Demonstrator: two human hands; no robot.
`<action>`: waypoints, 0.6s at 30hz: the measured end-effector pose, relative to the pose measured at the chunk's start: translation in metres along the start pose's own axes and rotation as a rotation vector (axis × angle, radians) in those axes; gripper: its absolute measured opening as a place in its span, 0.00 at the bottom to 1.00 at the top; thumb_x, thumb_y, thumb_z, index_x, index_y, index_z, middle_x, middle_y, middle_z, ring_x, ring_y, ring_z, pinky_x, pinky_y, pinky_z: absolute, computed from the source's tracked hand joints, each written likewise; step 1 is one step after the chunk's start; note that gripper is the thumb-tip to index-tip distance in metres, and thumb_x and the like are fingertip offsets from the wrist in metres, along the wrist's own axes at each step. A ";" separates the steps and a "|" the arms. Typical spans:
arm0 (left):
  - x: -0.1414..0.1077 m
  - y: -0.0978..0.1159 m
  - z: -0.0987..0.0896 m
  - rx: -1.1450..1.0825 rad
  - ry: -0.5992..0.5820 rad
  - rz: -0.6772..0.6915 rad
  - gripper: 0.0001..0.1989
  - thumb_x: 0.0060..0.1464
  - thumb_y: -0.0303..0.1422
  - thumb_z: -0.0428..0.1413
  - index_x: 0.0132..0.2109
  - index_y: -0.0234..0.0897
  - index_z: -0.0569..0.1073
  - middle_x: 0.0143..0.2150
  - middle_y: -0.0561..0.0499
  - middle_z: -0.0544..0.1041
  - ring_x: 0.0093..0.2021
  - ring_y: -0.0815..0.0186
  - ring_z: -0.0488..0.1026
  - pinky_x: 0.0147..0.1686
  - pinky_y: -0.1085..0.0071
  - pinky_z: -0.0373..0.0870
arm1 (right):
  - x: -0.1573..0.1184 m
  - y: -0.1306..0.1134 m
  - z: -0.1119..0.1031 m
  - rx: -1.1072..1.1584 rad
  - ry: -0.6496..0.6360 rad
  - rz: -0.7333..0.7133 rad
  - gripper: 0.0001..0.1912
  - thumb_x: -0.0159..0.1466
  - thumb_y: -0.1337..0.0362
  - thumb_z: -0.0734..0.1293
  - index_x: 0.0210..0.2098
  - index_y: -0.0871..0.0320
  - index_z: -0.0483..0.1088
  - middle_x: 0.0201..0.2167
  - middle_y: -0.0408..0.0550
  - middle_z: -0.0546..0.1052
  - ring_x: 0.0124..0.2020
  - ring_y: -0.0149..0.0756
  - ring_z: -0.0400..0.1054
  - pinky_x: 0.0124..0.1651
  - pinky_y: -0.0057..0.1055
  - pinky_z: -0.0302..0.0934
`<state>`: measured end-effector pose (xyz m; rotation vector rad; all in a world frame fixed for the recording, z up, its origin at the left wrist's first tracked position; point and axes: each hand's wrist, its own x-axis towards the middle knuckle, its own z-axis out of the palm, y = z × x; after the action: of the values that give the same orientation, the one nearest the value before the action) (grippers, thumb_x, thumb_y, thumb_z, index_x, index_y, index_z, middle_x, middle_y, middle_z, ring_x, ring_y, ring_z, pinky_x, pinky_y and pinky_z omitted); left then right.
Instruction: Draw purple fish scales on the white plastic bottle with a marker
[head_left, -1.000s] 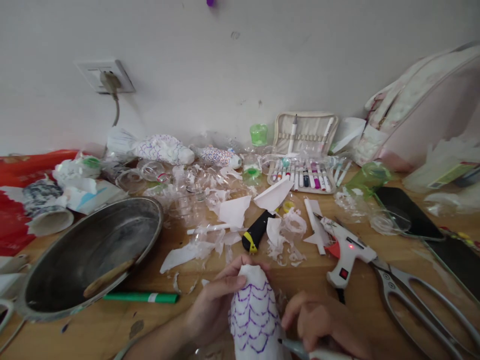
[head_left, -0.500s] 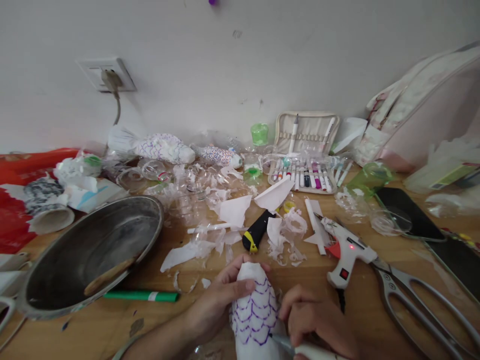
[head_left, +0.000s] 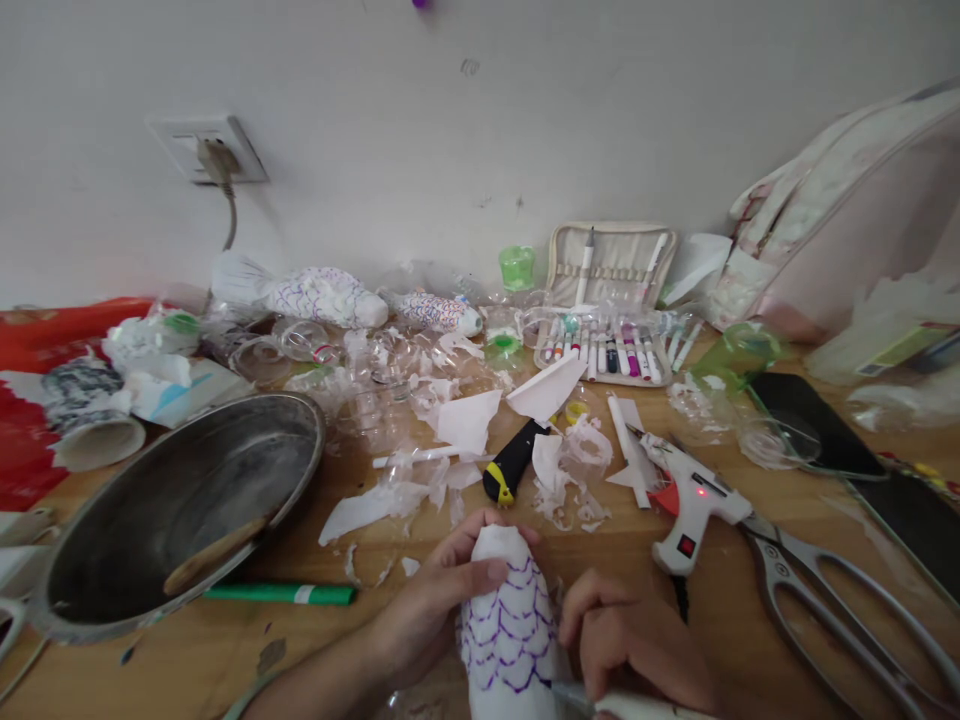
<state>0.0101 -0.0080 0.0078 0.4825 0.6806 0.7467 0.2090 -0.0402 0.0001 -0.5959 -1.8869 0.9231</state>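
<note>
A white paper-covered fish body with rows of purple scale lines stands at the bottom middle, its lower end cut off by the frame. Around its upper end wraps my left hand, thumb on the near face and fingers behind. My right hand is closed on a white marker, whose tip is at the lower right side of the body, by the lowest purple row. Two similar fish, one with purple scales and a smaller one with multicoloured scales, lie by the wall.
A dark metal basin with a wooden stick stands left, beside a green tube. A black-yellow cutter lies among paper and plastic scraps. Right are a glue gun with a lit red light, scissors and a phone. A marker case stands behind.
The marker tip has moved slightly right and down along the lowest row of scales. My left hand keeps its hold on the fish body. The view has shifted a little.
</note>
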 end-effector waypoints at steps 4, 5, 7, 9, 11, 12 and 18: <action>0.000 0.000 0.000 0.009 -0.001 0.001 0.15 0.41 0.30 0.65 0.36 0.38 0.69 0.45 0.50 0.76 0.33 0.69 0.74 0.34 0.73 0.69 | -0.003 -0.003 -0.001 0.014 0.022 0.047 0.10 0.65 0.56 0.60 0.31 0.54 0.64 0.23 0.40 0.64 0.30 0.33 0.68 0.30 0.24 0.61; 0.000 0.000 -0.001 0.009 -0.002 0.002 0.15 0.41 0.30 0.65 0.37 0.38 0.69 0.45 0.50 0.76 0.33 0.69 0.73 0.34 0.73 0.68 | -0.004 -0.003 -0.001 0.022 0.030 0.049 0.10 0.65 0.56 0.60 0.31 0.54 0.63 0.23 0.40 0.64 0.30 0.33 0.68 0.29 0.24 0.61; 0.000 -0.001 -0.002 0.006 -0.011 0.004 0.15 0.42 0.30 0.65 0.37 0.38 0.69 0.45 0.51 0.76 0.34 0.69 0.73 0.35 0.73 0.68 | -0.003 -0.003 0.000 0.024 0.029 0.050 0.11 0.66 0.55 0.59 0.31 0.54 0.63 0.23 0.40 0.64 0.29 0.33 0.68 0.29 0.25 0.62; 0.000 -0.001 -0.002 0.004 -0.026 0.004 0.14 0.42 0.30 0.65 0.37 0.39 0.70 0.45 0.51 0.76 0.34 0.69 0.74 0.35 0.73 0.68 | -0.001 -0.003 0.001 0.007 0.022 0.040 0.12 0.67 0.55 0.58 0.30 0.54 0.63 0.22 0.40 0.65 0.29 0.32 0.68 0.29 0.24 0.62; 0.000 0.000 -0.001 -0.001 -0.027 0.005 0.14 0.42 0.29 0.64 0.37 0.39 0.70 0.45 0.51 0.76 0.34 0.69 0.74 0.35 0.73 0.68 | 0.002 -0.003 0.001 -0.030 0.034 0.039 0.13 0.67 0.55 0.58 0.30 0.54 0.63 0.21 0.40 0.65 0.28 0.33 0.68 0.28 0.24 0.62; 0.000 0.000 -0.001 -0.005 -0.022 0.006 0.14 0.42 0.29 0.65 0.37 0.39 0.70 0.44 0.51 0.76 0.34 0.69 0.73 0.35 0.73 0.68 | 0.002 -0.003 0.001 -0.047 0.048 0.033 0.13 0.67 0.55 0.58 0.29 0.54 0.63 0.21 0.40 0.65 0.27 0.32 0.68 0.27 0.23 0.62; -0.001 0.001 0.001 -0.003 0.001 0.002 0.15 0.40 0.30 0.66 0.36 0.38 0.70 0.43 0.51 0.76 0.34 0.69 0.73 0.35 0.73 0.68 | 0.002 -0.013 0.001 -0.138 0.100 0.127 0.13 0.67 0.56 0.56 0.29 0.54 0.61 0.27 0.43 0.69 0.27 0.32 0.68 0.27 0.24 0.62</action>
<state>0.0104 -0.0083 0.0095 0.4799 0.6799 0.7494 0.2070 -0.0473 0.0115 -0.8384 -1.8492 0.8316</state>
